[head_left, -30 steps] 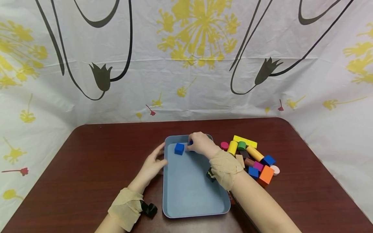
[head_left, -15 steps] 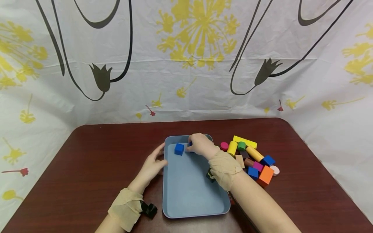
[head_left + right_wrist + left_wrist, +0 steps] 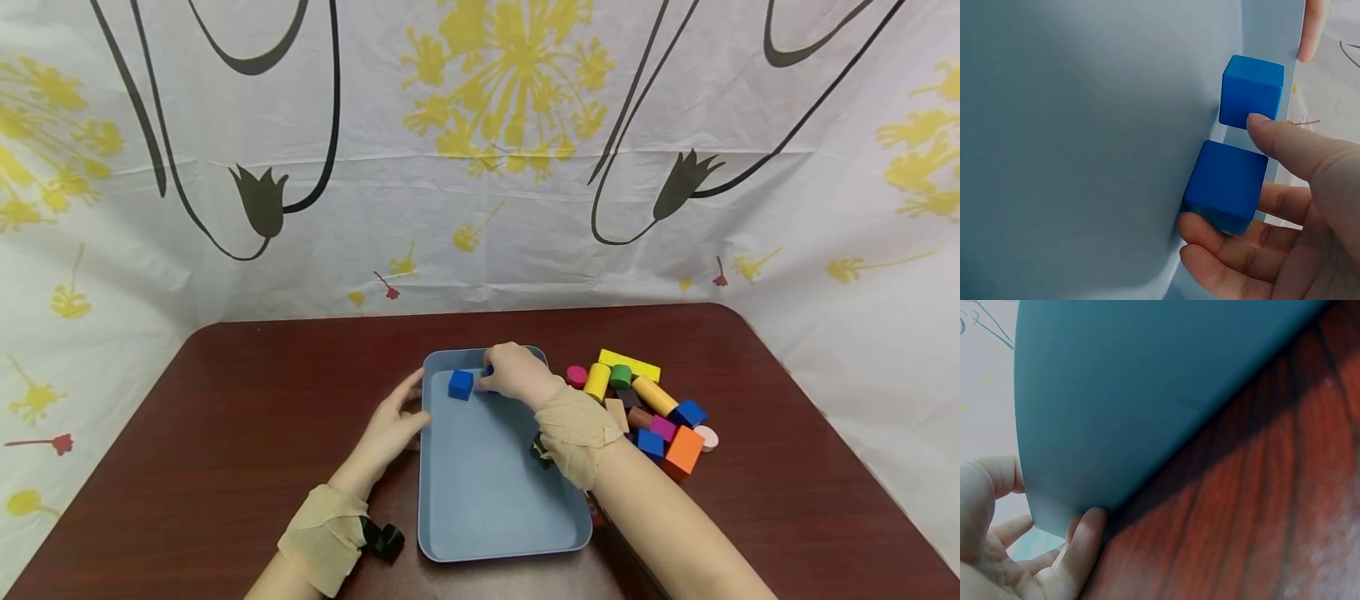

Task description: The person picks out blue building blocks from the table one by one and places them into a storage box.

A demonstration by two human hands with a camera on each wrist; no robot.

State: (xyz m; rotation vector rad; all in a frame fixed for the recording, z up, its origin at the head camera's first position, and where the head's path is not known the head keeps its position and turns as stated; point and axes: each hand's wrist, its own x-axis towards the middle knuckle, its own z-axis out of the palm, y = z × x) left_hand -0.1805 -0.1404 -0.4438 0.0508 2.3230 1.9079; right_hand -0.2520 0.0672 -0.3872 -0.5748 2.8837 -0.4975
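Note:
A shallow grey-blue tray point(image 3: 495, 500) lies on the table with two blue cubes at its far end. One blue cube point(image 3: 461, 384) stands free, near the left wall. Curled fingers of my right hand point(image 3: 517, 372) hold the other blue cube point(image 3: 1225, 178), mostly hidden from above; the right wrist view shows them around its side and lower edge, its thumb point(image 3: 1279, 140) extended toward the free cube. My left hand point(image 3: 390, 425) is spread along the tray's left side. In the left wrist view its fingertips point(image 3: 1090, 528) touch the outer wall near the far corner.
Right of the tray lies a cluster of colored blocks: a yellow bar point(image 3: 630, 364), a green cylinder point(image 3: 621, 377), an orange block point(image 3: 684, 452), a white disc point(image 3: 707, 437) and several others. My right forearm passes beside them. A patterned cloth point(image 3: 480, 233) hangs behind the dark wooden table point(image 3: 300, 400).
Almost nothing differs. My right hand has barely shifted on its blue cube, and a little more of the cube's lower part shows beneath the fingers. My left hand stays at the tray.

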